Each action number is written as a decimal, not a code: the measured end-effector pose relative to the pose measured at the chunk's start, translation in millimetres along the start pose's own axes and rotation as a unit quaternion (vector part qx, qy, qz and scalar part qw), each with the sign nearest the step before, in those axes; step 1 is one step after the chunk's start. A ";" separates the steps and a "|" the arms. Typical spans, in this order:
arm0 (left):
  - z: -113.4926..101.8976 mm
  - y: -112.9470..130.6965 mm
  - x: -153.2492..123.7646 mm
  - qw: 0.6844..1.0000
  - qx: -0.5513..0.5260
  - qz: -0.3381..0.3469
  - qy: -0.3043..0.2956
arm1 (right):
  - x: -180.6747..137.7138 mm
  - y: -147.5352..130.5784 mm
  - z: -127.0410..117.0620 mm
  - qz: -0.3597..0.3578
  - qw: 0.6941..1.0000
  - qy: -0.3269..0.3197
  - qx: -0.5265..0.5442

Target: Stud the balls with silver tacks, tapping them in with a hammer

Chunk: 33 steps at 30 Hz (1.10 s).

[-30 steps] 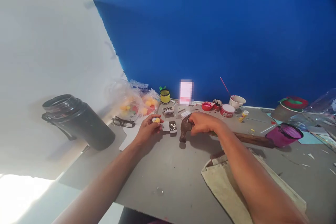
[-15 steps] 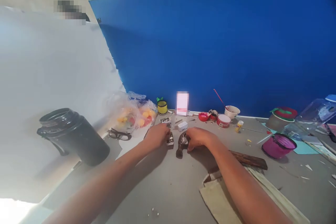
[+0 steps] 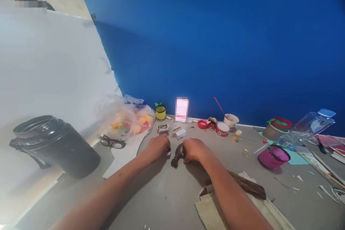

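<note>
On the grey table (image 3: 172,194) my right hand (image 3: 194,150) is closed around a hammer just behind its dark metal head (image 3: 177,155); the wooden handle (image 3: 246,185) runs back to the right under my forearm. Just left of the head, my left hand (image 3: 155,147) lies curled, knuckles up, over a small open box of shiny tacks, which it almost hides. What its fingers hold is out of sight. A second small box of tacks (image 3: 163,128) and a white box (image 3: 180,134) sit a little farther back.
A dark jar (image 3: 55,146) lies on its side at left, by a white board. Black glasses (image 3: 111,142), a plastic bag of coloured pieces (image 3: 126,122), small pots, a purple cup (image 3: 273,157) and a clear bottle (image 3: 309,125) line the blue backboard. Folded cloth (image 3: 215,208) lies near me.
My left hand, which held a small yellow piece up a second ago, has come down over the tack box. The view has tilted up, so everything sits lower in frame.
</note>
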<state>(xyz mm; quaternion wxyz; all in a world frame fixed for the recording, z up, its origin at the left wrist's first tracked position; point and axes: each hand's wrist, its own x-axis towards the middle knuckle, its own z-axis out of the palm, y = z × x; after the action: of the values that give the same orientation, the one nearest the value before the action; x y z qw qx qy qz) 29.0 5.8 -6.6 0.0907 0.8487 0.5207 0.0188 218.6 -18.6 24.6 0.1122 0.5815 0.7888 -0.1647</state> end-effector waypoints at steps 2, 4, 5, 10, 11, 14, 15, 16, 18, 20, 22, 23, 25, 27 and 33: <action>2.3 -0.8 2.8 1.000 0.001 -0.003 -0.002 | 2.7 3.4 1.9 -0.013 1.000 0.001 0.007; 3.5 -1.9 5.4 1.000 0.005 -0.005 -0.007 | 6.9 8.7 5.3 -0.016 1.000 -0.003 0.020; 3.4 -2.5 6.1 1.000 0.008 -0.003 -0.009 | 9.3 11.5 7.3 -0.013 1.000 -0.004 0.027; -2.2 -4.3 3.5 0.999 0.027 0.020 -0.015 | 16.6 21.3 14.9 0.000 0.998 -0.003 0.059; -3.5 -4.9 2.5 0.999 0.029 0.023 -0.017 | 16.4 22.0 15.2 0.002 0.998 -0.008 0.066; -5.7 -7.3 0.8 0.999 0.030 0.031 -0.024 | 13.1 22.0 13.0 0.008 0.997 -0.015 0.080; -5.8 -8.3 0.7 0.999 0.028 0.033 -0.027 | 11.4 21.8 11.5 0.010 0.997 -0.013 0.082; -5.7 -9.2 0.6 0.999 0.026 0.035 -0.030 | 9.6 21.7 9.6 0.010 0.996 -0.010 0.085; -5.4 -10.7 0.8 0.999 0.016 0.038 -0.034 | 5.7 22.0 5.3 0.011 0.995 -0.010 0.097; -5.4 -12.2 1.3 0.999 0.001 0.040 -0.035 | 2.0 22.7 1.1 0.009 0.993 -0.014 0.113; -5.9 -14.3 2.2 0.998 -0.023 0.043 -0.034 | -1.4 23.4 -1.9 0.008 0.992 -0.009 0.123; -6.1 -15.8 2.9 0.998 -0.037 0.045 -0.032 | -2.9 23.6 -2.9 0.011 0.992 -0.004 0.124; -6.4 -19.5 4.7 0.996 -0.073 0.050 -0.026 | -4.7 23.9 -3.7 0.020 0.992 0.008 0.124; -6.9 -23.7 6.4 0.992 -0.116 0.055 -0.015 | -4.9 24.0 -3.7 0.025 0.992 0.022 0.122; -19.0 -27.6 5.3 0.950 -0.304 0.066 0.026 | 2.5 14.9 -2.2 -0.056 0.953 0.228 0.189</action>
<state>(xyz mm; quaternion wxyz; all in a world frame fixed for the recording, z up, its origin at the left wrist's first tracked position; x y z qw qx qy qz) 4.7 25.2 7.0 0.3290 0.8129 0.4351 0.2043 232.1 -11.6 23.7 -0.1925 0.5690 0.7790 -0.1796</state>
